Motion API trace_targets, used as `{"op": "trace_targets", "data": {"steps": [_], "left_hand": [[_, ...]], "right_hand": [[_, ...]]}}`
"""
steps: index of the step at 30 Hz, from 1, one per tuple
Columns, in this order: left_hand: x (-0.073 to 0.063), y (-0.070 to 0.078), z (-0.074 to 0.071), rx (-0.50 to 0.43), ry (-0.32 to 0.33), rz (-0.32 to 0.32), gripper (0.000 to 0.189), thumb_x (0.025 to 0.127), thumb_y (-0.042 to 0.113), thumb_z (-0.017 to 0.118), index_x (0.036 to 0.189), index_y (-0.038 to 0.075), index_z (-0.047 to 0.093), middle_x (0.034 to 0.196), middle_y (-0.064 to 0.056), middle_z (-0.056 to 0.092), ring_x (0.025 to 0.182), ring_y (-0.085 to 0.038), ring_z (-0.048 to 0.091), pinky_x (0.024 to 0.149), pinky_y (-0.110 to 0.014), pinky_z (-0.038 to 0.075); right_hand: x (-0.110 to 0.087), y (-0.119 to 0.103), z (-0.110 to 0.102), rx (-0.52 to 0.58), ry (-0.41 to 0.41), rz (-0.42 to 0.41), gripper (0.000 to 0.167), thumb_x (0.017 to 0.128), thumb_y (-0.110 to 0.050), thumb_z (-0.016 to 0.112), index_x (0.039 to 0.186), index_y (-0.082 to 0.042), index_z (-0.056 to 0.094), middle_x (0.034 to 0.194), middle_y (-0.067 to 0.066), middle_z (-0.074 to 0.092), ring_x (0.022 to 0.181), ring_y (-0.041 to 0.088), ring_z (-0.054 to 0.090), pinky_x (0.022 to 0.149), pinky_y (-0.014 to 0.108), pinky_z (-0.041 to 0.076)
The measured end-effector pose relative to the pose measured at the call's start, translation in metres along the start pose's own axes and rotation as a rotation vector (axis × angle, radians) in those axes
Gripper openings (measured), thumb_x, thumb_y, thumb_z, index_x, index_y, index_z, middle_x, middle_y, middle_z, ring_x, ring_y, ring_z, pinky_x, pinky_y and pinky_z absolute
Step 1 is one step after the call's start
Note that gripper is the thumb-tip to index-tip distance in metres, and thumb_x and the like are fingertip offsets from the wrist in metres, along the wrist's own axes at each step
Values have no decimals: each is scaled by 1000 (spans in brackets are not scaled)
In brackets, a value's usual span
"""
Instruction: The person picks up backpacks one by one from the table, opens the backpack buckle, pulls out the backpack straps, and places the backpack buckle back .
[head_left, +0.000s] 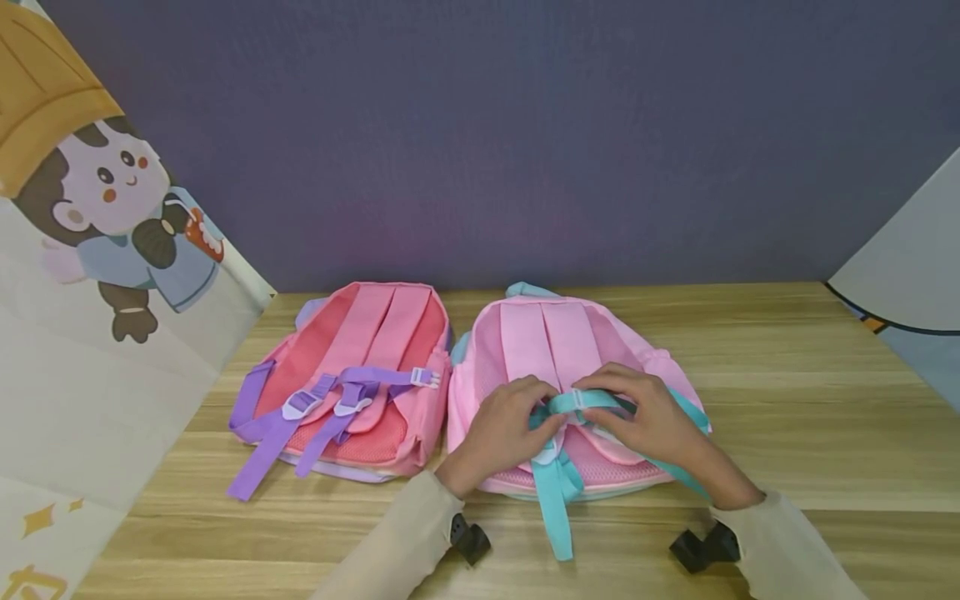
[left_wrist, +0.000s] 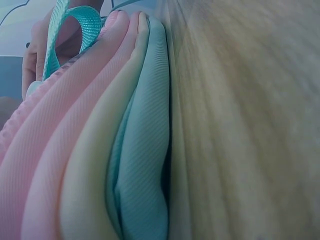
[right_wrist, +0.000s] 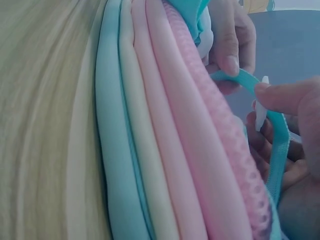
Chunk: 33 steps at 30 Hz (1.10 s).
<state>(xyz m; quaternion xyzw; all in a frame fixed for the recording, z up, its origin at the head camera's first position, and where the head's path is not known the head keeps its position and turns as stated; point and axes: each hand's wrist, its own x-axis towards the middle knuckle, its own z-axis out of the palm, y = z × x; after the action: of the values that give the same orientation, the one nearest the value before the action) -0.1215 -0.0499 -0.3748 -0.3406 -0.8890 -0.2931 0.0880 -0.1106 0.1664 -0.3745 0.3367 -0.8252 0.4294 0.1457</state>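
A light pink backpack (head_left: 487, 367) lies with its shoulder straps up on the table. Above its lower half, my left hand (head_left: 502, 429) pinches a teal webbing strap (head_left: 598, 400). My right hand (head_left: 652, 417) holds the same strap farther right, thumb and fingers at a small white buckle (right_wrist: 261, 112) threaded on it. Between the hands the strap is raised off the back panel, as the right wrist view shows. Another teal strap end (head_left: 553, 517) hangs over the bag's near edge. Fingers hide part of the webbing.
A coral-pink backpack (head_left: 300, 350) with purple straps (head_left: 262, 458) and white buckles lies just left, touching or nearly touching the pink one. The wooden table (head_left: 810, 400) meets a dark blue panel (head_left: 525, 150) behind. A cartoon-printed sheet (head_left: 90, 358) stands at left.
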Motion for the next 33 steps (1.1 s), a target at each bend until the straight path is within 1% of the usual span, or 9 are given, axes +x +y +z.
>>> {"op": "trace_targets", "data": {"steps": [5, 17, 25, 33], "left_hand": [[0, 0, 0, 8, -6, 3, 21, 87, 28, 67, 99, 10, 67, 86, 2, 63, 75, -7, 53, 68, -17, 43], [0, 0, 1, 21, 2, 8, 19, 87, 28, 67, 94, 10, 67, 83, 2, 61, 72, -6, 51, 65, -16, 41], [-1, -1, 1, 5, -2, -7, 17, 85, 24, 67, 94, 9, 66, 82, 3, 60, 72, -6, 50, 65, -16, 41], [-2, -2, 0, -27, 3, -28, 12, 84, 19, 62, 90, 8, 62, 78, 2, 56, 68, -7, 47, 63, -17, 40]], "right_hand": [[-2, 1, -1, -4, 4, -6, 33, 76, 3, 74, 108, -4, 67, 96, -1, 65, 85, 3, 57, 81, 10, 46], [-4, 1, -3, 60, 32, -46, 34, 74, 9, 74, 106, -1, 67, 93, 2, 65, 83, 4, 58, 79, 11, 48], [-4, 2, -5, 64, 44, -65, 34, 73, 11, 73, 105, 0, 66, 93, 2, 65, 82, 5, 58, 79, 11, 47], [-6, 7, -7, 43, 64, -70, 36, 71, 12, 74, 104, -1, 67, 92, 2, 66, 81, 6, 57, 75, 13, 46]]}}
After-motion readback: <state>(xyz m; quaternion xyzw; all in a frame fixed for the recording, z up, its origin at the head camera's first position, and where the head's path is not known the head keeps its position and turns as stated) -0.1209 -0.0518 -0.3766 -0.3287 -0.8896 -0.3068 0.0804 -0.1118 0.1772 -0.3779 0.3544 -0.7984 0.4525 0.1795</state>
